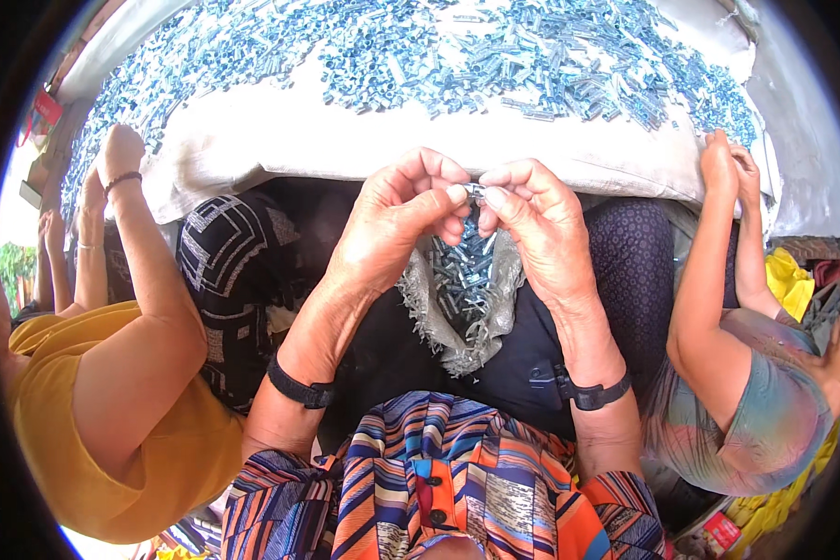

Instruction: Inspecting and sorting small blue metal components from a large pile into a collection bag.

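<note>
Pinched between both sets of fingertips is a small shiny metal piece [474,189], mostly covered by the thumbs and forefingers. My left hand [397,210] is closed on its left end, and my right hand [541,224] is closed on its right end. Just below my hands, a frayed grey woven sack [422,317] lies open in my lap. Inside it are many small bluish-silver tube-like pieces [467,275]. Ahead of my fingers runs the near edge of a table covered with pale cloth [345,145].
A wide spread of bluish-silver pieces [392,56] covers the table's far part. On the left sits a person in a yellow top [131,411], hands at the table edge. Close on the right, another person in a multicoloured top [756,401] has raised hands. Yellow cloth [789,280] lies beyond.
</note>
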Tool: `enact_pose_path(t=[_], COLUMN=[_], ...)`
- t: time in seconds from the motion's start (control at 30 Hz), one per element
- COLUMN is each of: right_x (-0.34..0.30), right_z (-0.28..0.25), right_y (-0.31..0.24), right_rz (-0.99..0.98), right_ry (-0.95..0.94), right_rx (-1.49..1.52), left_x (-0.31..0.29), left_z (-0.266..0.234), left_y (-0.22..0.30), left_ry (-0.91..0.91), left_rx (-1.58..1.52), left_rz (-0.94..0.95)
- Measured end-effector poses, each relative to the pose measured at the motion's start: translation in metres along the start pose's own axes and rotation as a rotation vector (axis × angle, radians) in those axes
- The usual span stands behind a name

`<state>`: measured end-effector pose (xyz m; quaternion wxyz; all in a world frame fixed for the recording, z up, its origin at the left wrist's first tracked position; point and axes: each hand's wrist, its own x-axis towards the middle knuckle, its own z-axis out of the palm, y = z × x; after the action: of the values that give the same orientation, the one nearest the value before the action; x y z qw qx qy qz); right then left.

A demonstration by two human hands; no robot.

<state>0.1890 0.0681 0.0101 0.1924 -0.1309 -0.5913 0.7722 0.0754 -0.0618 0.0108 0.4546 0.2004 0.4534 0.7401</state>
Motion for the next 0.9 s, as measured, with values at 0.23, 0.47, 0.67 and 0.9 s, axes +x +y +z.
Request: enact_pose_path(t=[0.23, 0.47, 0.67, 0.9], right_x=[-0.005, -0.012, -0.01, 0.034], right_z=[-0.009, -0.016, -0.017, -0.062], right_y=[0.004, 0.002, -0.003, -0.013], right_rz=[0.057, 0.373, 0.38, -0.154], right_ry=[-0.042, -0.301, -0.334, 0.192], right_rx=[0.06, 0.497, 0.338, -0.78], left_x=[-0.002, -0.004, -0.006, 0.012], left_z=[0.002, -0.006, -0.012, -0.04], left_y=[0.004, 0.002, -0.01, 0.012], left_ry=[-0.074, -0.285, -0.302, 0.095], left_rx=[0.263, 0.077, 0.046, 0.806], left_rz=[0.07, -0.118, -0.075, 0.077])
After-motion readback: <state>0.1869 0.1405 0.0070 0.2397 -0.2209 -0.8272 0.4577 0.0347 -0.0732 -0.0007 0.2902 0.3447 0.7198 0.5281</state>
